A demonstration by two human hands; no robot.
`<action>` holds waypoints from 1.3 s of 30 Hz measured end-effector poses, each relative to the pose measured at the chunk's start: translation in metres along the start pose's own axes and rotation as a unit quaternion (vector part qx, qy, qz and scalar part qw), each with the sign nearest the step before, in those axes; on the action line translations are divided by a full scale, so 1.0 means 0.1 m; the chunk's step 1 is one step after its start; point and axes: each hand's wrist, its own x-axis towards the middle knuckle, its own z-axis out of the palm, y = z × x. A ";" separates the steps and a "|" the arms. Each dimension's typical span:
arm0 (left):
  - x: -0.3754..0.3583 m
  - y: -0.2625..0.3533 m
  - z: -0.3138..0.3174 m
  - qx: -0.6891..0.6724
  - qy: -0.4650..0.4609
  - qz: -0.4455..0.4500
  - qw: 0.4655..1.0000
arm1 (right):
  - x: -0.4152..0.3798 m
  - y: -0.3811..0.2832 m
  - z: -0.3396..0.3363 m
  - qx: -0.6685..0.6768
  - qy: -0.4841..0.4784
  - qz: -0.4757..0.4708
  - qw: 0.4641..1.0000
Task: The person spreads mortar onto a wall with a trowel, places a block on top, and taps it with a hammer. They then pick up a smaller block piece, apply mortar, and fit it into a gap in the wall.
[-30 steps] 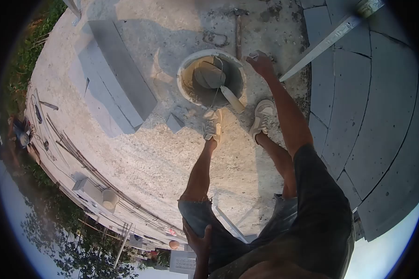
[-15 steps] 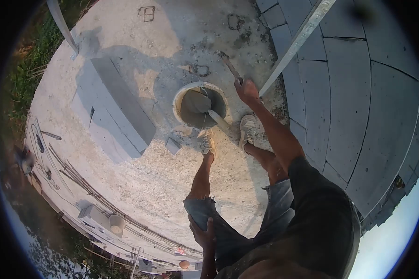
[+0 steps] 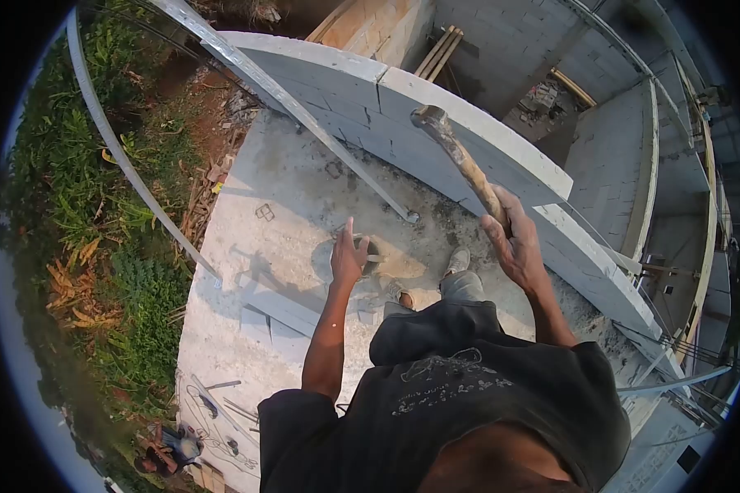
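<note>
My right hand (image 3: pixel 514 242) is raised near the block wall (image 3: pixel 419 160), its fingers wrapped round the wooden handle of a hammer (image 3: pixel 462 160). The hammer's metal head points up and to the left, level with the wall's top edge in the view. My left hand (image 3: pixel 349 256) is held out with nothing in it and its fingers apart. Below that hand, a bucket (image 3: pixel 376 256) stands on the concrete floor (image 3: pixel 247 218), partly hidden by the hand. Grey blocks (image 3: pixel 284 311) lie to the left of my feet.
A metal prop (image 3: pixel 337 152) slants from the upper left to the floor by the wall. Another pole (image 3: pixel 119 156) stands at the floor's edge, beside plants (image 3: pixel 152 287). A person (image 3: pixel 168 452) is at the lower left. Unfinished rooms lie beyond the wall.
The view has tilted up, bringing the wall's top and the rooms behind it into sight. My right hand has lifted the hammer. My left hand has left my knee and reached forward, fingers apart.
</note>
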 end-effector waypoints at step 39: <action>2.91 2.00 0.20 0.279 0.010 0.341 0.898 | 0.81 1.68 0.40 -0.050 0.157 0.141 0.976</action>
